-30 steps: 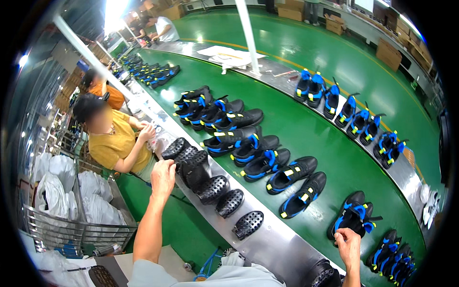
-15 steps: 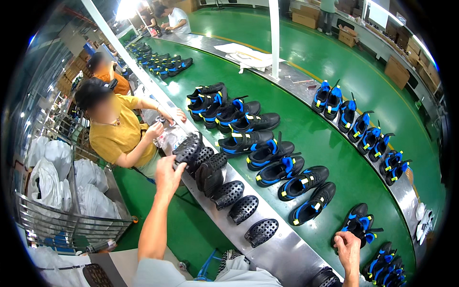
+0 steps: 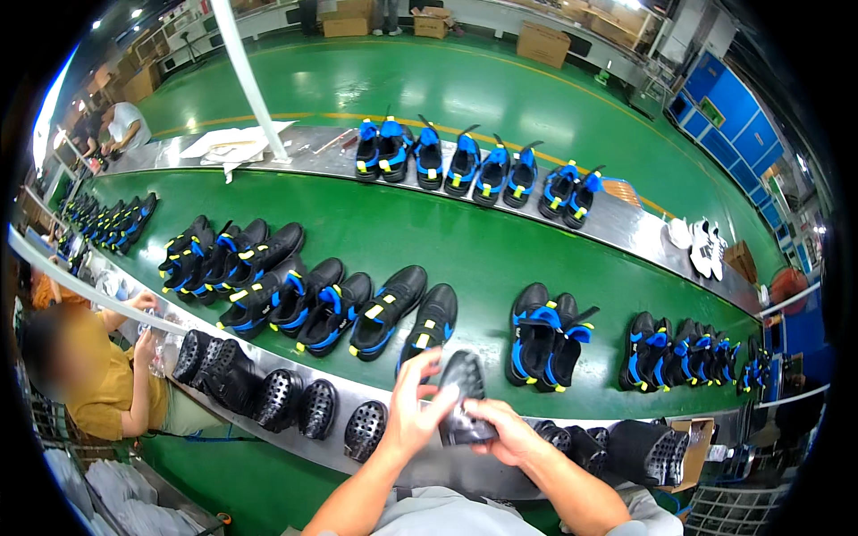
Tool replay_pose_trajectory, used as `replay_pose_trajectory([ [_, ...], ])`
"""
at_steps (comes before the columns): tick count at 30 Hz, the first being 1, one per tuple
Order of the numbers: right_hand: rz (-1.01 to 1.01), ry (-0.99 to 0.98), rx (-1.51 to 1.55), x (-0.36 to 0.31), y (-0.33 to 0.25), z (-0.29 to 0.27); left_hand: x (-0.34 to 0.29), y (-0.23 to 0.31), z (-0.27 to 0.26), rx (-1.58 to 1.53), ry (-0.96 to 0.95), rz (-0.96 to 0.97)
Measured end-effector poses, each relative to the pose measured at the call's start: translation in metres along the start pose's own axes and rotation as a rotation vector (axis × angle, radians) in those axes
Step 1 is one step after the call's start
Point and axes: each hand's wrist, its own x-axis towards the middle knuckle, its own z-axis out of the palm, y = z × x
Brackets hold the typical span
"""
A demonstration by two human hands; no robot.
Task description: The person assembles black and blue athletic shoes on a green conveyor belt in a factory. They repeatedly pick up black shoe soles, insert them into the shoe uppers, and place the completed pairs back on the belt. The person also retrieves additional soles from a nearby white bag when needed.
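A shiny black shoe form [image 3: 461, 380] is gripped near its closer end by the fingers of the right hand [image 3: 509, 433], with its thumb laid across the top and the rounded end directed away from the wrist. The fingers of the left hand [image 3: 413, 415] are spread just left of the form; whether it is touched by the left thumb cannot be told. Just beyond the left fingertips, a black-and-blue shoe [image 3: 435, 314] is partly covered by them. Ahead and to the right of the right-hand fingers, a pair of shoes [image 3: 529, 344] is set on the green belt [image 3: 487, 259]. To the left of the left-hand fingers, perforated black forms [image 3: 317, 409] are lined up along the metal ledge [image 3: 332, 451]. Farthest left, a co-worker in a yellow top [image 3: 103, 380] is seen.
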Motion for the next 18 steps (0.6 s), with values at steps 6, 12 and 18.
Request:
replay_pose_trajectory([
  [6, -0.052, 0.383, -1.197, -0.061, -0.039, -0.027, 0.028, -0.078, 0.064, -0.551, -0.212, -0.566],
  [12, -0.021, 0.438, -1.077, -0.063, -0.026, -0.102, 0.034, -0.117, 0.135, -0.266, -0.276, -0.455],
  [18, -0.012, 0.474, -1.058, -0.044, -0.038, -0.153, 0.084, -0.14, 0.171, 0.849, -0.273, -0.273],
])
